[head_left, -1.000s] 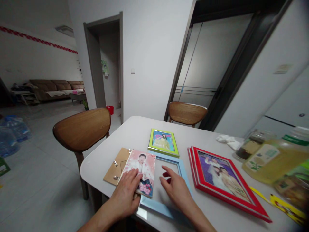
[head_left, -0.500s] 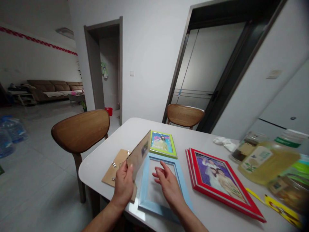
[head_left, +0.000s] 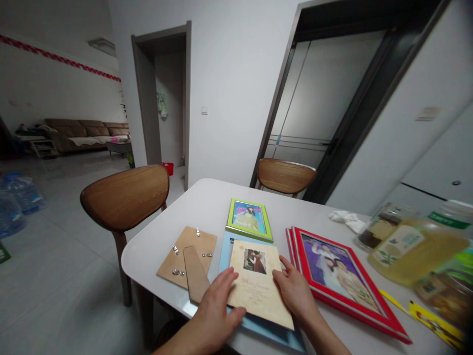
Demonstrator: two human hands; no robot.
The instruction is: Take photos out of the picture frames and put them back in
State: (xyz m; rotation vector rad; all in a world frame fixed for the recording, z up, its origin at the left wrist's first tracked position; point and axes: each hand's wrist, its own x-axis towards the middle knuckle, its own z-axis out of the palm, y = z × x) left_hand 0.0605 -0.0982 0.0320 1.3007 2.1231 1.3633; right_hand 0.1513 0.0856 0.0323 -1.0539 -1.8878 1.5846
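A cream photo card [head_left: 254, 291] with a small picture of a couple and faint print lies tilted over the light blue picture frame [head_left: 224, 249], covering most of it. My left hand [head_left: 216, 308] grips the card's left side, its fingertips at the edge and the thumb near the lower corner. On the card's right edge, my right hand [head_left: 297, 291] holds on, thumb on top and the other fingers partly hidden. Left of the blue frame lies a brown backing board [head_left: 188, 234] with metal clips and a stand leg [head_left: 195, 273].
A green-framed photo [head_left: 249, 219] lies just beyond the blue frame. Stacked red-framed photos [head_left: 343, 281] are at the right, beside jars [head_left: 384, 224] and a bottle of yellow liquid [head_left: 410, 246]. Crumpled tissue [head_left: 347, 220] sits behind them. Wooden chairs [head_left: 127, 197] stand around the white table [head_left: 210, 197].
The card, held upright in my left hand before, has been lowered and turned face up over the blue frame. My right hand has moved from above the frame to the card's right edge.
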